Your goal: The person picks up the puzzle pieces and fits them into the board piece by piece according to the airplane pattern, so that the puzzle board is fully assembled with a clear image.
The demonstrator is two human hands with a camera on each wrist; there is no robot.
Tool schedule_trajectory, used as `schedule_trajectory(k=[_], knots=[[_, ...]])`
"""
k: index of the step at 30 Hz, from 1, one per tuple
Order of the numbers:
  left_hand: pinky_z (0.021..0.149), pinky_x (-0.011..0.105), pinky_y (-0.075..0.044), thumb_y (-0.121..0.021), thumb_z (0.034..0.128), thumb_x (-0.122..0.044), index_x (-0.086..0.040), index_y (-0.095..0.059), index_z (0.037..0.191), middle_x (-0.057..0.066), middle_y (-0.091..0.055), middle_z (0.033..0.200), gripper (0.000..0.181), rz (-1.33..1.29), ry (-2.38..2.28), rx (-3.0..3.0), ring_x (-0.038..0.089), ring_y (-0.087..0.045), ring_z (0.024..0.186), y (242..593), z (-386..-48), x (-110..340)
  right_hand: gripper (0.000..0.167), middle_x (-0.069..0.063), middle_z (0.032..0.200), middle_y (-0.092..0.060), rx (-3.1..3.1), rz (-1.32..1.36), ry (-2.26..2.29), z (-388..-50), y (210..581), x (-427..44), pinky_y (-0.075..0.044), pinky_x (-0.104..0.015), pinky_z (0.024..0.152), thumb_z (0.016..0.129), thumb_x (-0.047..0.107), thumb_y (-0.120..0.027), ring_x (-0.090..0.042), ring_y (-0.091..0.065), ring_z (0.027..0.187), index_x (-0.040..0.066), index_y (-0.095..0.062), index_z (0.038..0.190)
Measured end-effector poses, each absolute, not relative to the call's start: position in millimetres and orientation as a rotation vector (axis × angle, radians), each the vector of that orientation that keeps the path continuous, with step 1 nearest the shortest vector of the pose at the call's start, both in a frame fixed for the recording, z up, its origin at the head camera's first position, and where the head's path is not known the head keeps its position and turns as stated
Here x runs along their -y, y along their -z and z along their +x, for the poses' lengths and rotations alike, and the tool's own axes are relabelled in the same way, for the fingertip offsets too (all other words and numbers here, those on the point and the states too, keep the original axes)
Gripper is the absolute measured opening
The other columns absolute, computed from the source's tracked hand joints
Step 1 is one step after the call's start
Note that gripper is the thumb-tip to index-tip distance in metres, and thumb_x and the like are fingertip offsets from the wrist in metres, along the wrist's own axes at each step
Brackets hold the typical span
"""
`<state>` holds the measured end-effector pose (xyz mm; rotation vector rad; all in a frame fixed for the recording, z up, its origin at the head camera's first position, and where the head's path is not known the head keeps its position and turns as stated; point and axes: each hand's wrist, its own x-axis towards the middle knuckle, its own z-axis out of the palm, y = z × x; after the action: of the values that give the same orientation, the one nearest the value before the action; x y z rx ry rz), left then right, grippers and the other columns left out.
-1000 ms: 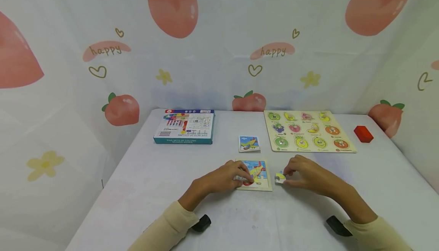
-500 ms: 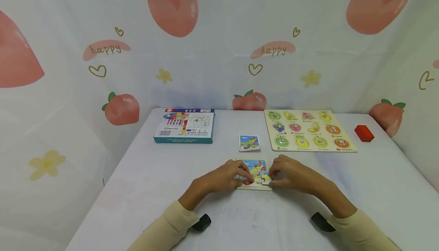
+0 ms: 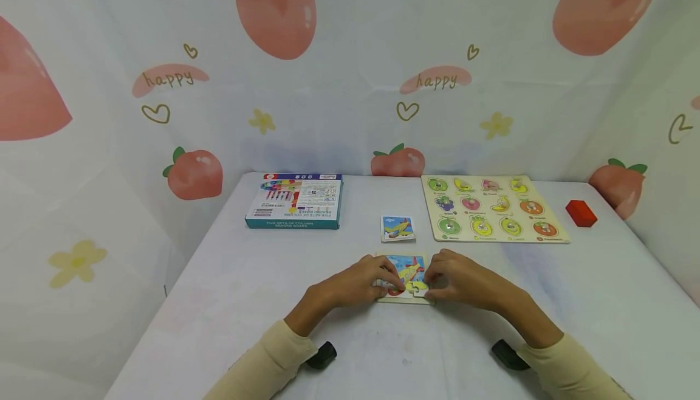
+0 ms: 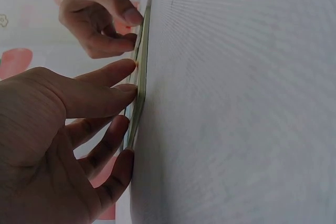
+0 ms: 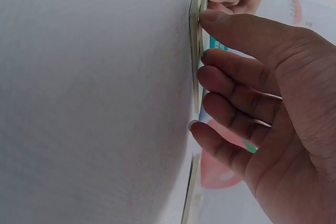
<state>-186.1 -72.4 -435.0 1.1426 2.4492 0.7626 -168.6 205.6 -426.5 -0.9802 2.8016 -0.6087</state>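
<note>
A small jigsaw puzzle (image 3: 403,300) in a pale wooden tray lies on the table, its picture a yellow plane on blue. My left hand (image 3: 362,281) rests on its left side, thumb and fingertips touching the pieces and the tray edge. At the lower right corner, my right hand (image 3: 465,278) pinches a yellow and white puzzle piece (image 3: 420,291) between thumb and fingers. That piece lies over the tray's corner; whether it sits flush cannot be told. In the left wrist view the tray (image 4: 142,77) shows edge-on, with fingertips along it. My fingers cover part of the picture.
Behind the puzzle lies a small plane picture card (image 3: 398,228). A boxed toy set (image 3: 293,202) stands at the back left. A fruit peg board (image 3: 492,210) occupies the back right, beside a red block (image 3: 581,213). A printed peach curtain (image 3: 350,84) hangs behind the table.
My right hand has moved left, bringing the puzzle piece from beside the tray onto its lower right corner, then settling it lower. My left hand has stayed in place.
</note>
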Motion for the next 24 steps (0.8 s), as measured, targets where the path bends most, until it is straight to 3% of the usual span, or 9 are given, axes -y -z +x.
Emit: schedule_trajectory(k=[24], knots=[[0.107, 0.032, -0.044, -0.067, 0.1028, -0.008, -0.021, -0.08, 0.126, -0.001, -0.063, 0.134, 0.029, 1.122, -0.772, -2.44, 0.015, -0.051, 0.126, 433.9, -186.4, 72.2, 0.021, 0.017, 0.097, -0.065, -2.784, -0.989, 0.652, -170.2, 427.6, -204.9, -0.055, -0.035, 0.089, 0.089, 0.041, -0.086, -0.007, -0.057, 0.096, 0.024, -0.08, 0.098]])
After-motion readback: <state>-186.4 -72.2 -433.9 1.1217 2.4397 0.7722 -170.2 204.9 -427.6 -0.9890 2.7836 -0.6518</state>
